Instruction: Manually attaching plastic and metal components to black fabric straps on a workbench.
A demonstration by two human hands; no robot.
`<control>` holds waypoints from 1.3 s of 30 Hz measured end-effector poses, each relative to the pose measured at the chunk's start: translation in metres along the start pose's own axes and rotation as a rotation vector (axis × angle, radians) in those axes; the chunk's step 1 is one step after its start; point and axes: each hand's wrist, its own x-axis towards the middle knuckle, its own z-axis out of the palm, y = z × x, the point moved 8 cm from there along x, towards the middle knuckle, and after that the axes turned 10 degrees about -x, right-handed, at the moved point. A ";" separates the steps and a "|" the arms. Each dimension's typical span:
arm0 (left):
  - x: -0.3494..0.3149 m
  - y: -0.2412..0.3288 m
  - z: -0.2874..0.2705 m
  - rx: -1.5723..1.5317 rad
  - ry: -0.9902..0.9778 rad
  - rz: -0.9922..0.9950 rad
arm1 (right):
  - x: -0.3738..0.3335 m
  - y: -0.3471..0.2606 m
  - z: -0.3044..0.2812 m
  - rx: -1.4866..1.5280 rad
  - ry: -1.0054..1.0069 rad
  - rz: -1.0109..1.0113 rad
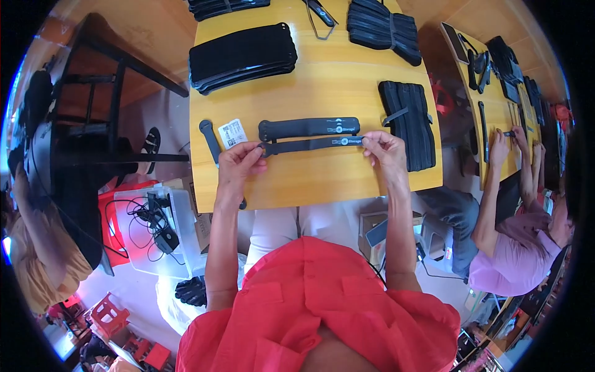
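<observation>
A long black strap (307, 146) with a pale print near one end is stretched level between my two hands, just above the table. My left hand (242, 166) pinches its left end, which has a rounded tab. The other end sits between the thumb and fingers of my right hand (385, 155). Right behind the held strap lies a wider pile of similar black straps (297, 129). A loose black strap (209, 137) lies left of my left hand, beside a white printed card (232, 132).
The yellow wooden table (322, 80) also bears a stack of black straps (242, 57) at far left, plus tied bundles at right (409, 124) and far right (384, 31). A clear plastic bin with cables (155, 232) stands lower left. Another person (508, 248) works at the right-hand table.
</observation>
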 end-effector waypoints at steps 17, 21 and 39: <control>0.010 0.005 0.003 0.216 0.177 0.263 | 0.014 0.012 0.001 -0.053 0.135 -0.021; 0.011 0.004 0.004 0.210 0.180 0.261 | 0.015 0.012 -0.001 -0.023 0.157 -0.037; 0.011 0.004 0.004 0.158 0.205 0.288 | 0.013 0.009 0.001 -0.081 0.228 0.026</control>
